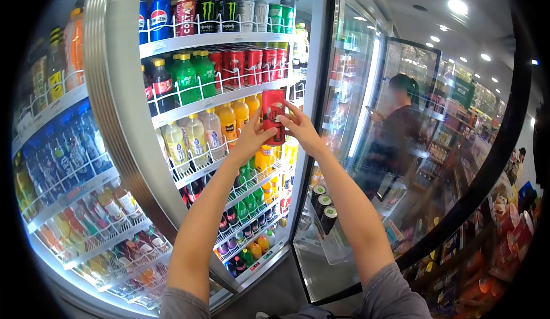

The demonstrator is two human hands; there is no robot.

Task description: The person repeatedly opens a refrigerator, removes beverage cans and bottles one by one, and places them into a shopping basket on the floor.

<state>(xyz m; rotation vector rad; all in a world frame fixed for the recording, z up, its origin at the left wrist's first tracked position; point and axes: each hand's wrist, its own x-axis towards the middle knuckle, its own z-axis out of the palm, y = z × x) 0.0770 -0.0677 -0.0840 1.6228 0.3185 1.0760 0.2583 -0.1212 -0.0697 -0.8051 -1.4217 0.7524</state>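
A slim red soda can (273,101) stands upright between my two hands, in front of the open drinks fridge. My left hand (250,139) grips its left side, thumb across the lower front. From the right, my right hand (303,131) closes on the can with its fingers at the upper edge and thumb on the front. Behind the can, yellow-capped orange drink bottles (227,123) line a wire-fronted shelf (195,106). More red cans (254,65) stand in a row one shelf higher, beside green bottles (184,78).
The glass fridge door (366,164) stands open on my right, black-framed, with a clear bin (332,241) holding several dark cans low on it. A person (398,130) in dark clothes shows in the glass. A metal pillar (109,72) separates another stocked fridge section on the left.
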